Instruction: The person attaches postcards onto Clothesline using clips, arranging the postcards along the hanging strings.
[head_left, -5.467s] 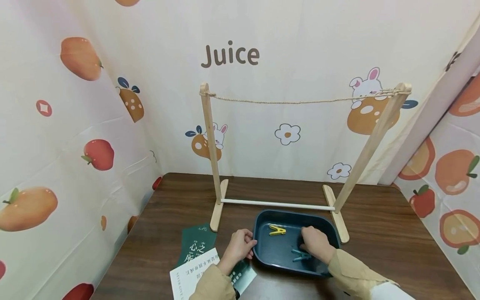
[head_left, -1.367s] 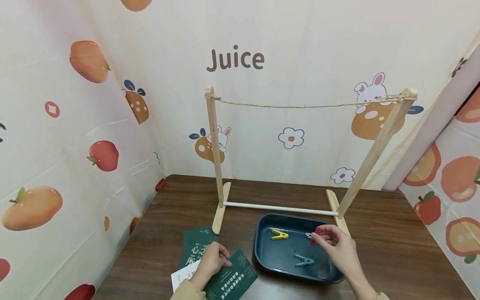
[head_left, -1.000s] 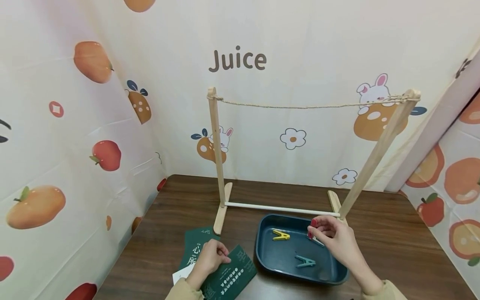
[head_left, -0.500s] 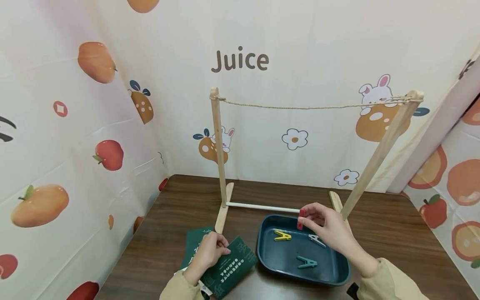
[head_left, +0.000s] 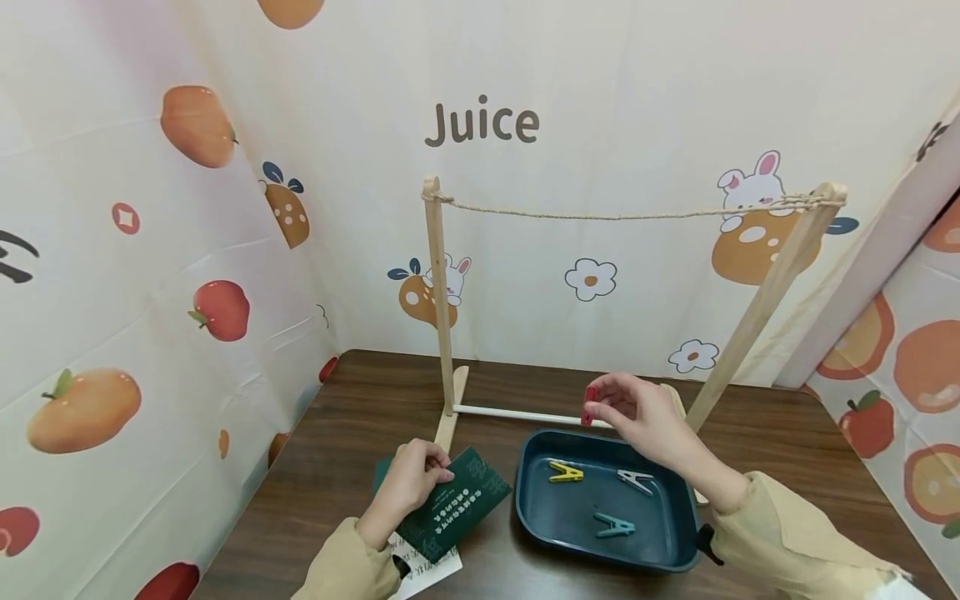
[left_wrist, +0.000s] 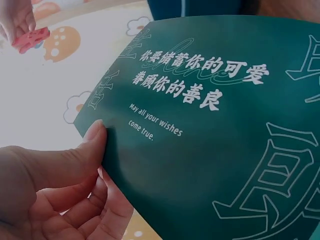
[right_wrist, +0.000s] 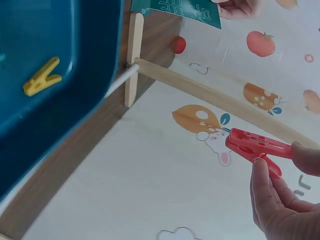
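Observation:
My left hand (head_left: 408, 482) pinches a dark green card (head_left: 459, 508) by its upper left corner, raised above the other cards. In the left wrist view, the thumb lies on the printed face of this card, with the fingers behind. My right hand (head_left: 647, 418) holds a red clothespin (head_left: 588, 406) between thumb and fingertips, above the far rim of the dark blue tray (head_left: 577, 512). In the right wrist view, thumb and fingers sit on the handles of the red clothespin (right_wrist: 257, 146). Inside the tray lie yellow (head_left: 566, 472), white (head_left: 635, 481) and teal clothespins (head_left: 614, 525).
Behind the tray stands a wooden frame (head_left: 441, 308) with a twine line (head_left: 600, 217) strung across its top. A white rod (head_left: 517, 414) joins its feet. A white printed card (head_left: 429, 573) and another green card (head_left: 382, 472) lie on the brown table (head_left: 315, 475) by my left hand.
My left hand has left the tray's edge and picked up the green card. From the tray, my right hand has lifted the red clothespin and moved up and left; both hands are higher now.

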